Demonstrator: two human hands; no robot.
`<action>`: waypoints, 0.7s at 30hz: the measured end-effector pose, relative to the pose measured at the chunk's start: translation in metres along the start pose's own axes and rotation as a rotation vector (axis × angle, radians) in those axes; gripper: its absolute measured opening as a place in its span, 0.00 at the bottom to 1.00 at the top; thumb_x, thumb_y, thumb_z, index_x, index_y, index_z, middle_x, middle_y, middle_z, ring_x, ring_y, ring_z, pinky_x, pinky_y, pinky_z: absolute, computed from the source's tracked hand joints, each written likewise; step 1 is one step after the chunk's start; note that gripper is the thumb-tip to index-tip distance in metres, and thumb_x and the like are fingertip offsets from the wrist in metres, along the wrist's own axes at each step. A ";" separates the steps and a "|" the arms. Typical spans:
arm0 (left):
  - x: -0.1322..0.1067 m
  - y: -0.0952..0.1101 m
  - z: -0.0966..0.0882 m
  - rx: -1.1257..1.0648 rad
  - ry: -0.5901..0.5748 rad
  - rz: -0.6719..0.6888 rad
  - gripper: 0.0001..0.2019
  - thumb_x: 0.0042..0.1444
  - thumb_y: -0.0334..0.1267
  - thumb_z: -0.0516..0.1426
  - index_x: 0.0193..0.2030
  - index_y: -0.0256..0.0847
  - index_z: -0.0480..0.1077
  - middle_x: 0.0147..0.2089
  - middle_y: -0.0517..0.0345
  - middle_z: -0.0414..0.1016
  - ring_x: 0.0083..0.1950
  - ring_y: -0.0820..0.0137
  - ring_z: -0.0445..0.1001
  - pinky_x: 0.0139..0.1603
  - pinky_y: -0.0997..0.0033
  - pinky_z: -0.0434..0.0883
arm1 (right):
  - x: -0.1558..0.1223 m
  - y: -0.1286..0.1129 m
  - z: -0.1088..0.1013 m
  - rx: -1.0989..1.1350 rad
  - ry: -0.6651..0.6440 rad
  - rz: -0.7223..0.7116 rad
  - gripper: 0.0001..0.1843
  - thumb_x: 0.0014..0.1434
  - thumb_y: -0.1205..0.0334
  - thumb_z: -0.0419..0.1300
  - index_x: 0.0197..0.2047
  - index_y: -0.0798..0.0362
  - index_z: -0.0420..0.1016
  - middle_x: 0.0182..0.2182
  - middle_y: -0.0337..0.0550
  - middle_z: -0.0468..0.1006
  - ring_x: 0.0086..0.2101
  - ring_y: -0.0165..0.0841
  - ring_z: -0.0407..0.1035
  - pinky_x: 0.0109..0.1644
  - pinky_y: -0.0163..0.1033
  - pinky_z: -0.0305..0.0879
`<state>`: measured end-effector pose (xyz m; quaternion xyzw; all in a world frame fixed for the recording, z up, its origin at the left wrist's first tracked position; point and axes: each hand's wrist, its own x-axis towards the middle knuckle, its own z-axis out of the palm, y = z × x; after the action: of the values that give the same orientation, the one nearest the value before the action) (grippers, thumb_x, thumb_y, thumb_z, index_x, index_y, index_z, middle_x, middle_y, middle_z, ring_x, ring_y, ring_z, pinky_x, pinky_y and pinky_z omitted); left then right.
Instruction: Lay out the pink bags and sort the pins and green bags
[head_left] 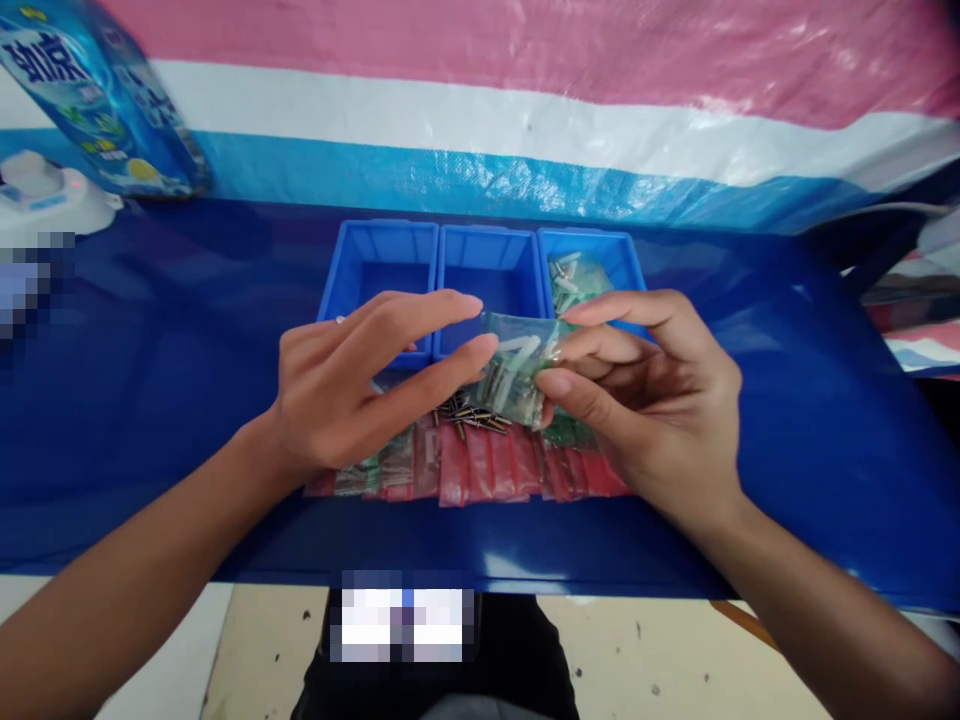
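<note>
Right hand (645, 400) pinched a small clear bag (517, 368) of white pieces between thumb and fingers, just in front of a row of three blue plastic bins (487, 232). Left hand (352, 385) stood half open and held nothing visible, its fingertips (469, 303) near the bag's left edge; whether they touched it could not be told. Nearer the person than the bins lay a loose heap of small dark metal pins (465, 412), and beyond that heap from the bins ran a row of red packets (480, 470). A green-tinted bag (577, 282) sat in the rightmost bin. Left of the bins, a blue printed package (90, 100) stood at the far edge of the blue table (172, 400).
</note>
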<state>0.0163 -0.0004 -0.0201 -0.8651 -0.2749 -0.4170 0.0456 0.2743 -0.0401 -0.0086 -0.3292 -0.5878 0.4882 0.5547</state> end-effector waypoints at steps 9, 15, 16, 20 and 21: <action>0.007 0.004 0.002 0.154 0.057 0.207 0.18 0.72 0.32 0.64 0.66 0.41 0.75 0.64 0.48 0.83 0.59 0.64 0.86 0.53 0.68 0.88 | -0.002 0.009 -0.008 0.080 -0.089 -0.005 0.23 0.69 0.69 0.71 0.61 0.35 0.85 0.46 0.34 0.89 0.39 0.33 0.85 0.46 0.43 0.89; 0.008 0.007 -0.003 0.134 0.111 0.199 0.09 0.68 0.27 0.65 0.53 0.36 0.82 0.50 0.48 0.86 0.46 0.64 0.86 0.43 0.66 0.84 | -0.001 0.002 -0.011 -0.067 -0.137 0.004 0.20 0.71 0.68 0.68 0.61 0.39 0.86 0.52 0.38 0.88 0.47 0.38 0.84 0.49 0.44 0.87; 0.008 0.007 -0.003 0.131 0.109 0.206 0.09 0.67 0.26 0.65 0.52 0.34 0.82 0.48 0.47 0.86 0.45 0.64 0.85 0.42 0.66 0.83 | 0.000 0.001 -0.010 -0.148 -0.126 -0.036 0.22 0.69 0.68 0.69 0.62 0.38 0.85 0.52 0.39 0.87 0.49 0.39 0.83 0.48 0.45 0.86; 0.010 0.011 -0.002 0.126 0.069 0.211 0.06 0.67 0.25 0.66 0.50 0.33 0.80 0.46 0.48 0.85 0.43 0.65 0.84 0.41 0.66 0.81 | -0.001 -0.003 -0.005 -0.526 -0.040 -0.260 0.18 0.65 0.67 0.74 0.55 0.36 0.89 0.47 0.42 0.84 0.49 0.39 0.79 0.47 0.47 0.82; 0.010 0.011 -0.002 0.133 0.057 0.205 0.05 0.67 0.27 0.66 0.49 0.35 0.79 0.45 0.50 0.85 0.44 0.66 0.84 0.40 0.67 0.81 | -0.002 -0.002 -0.004 -0.580 -0.030 -0.304 0.15 0.66 0.66 0.74 0.52 0.36 0.90 0.46 0.41 0.85 0.47 0.39 0.79 0.48 0.48 0.81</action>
<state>0.0257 -0.0061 -0.0095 -0.8716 -0.2105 -0.4155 0.1530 0.2791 -0.0414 -0.0075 -0.3751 -0.7528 0.2168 0.4956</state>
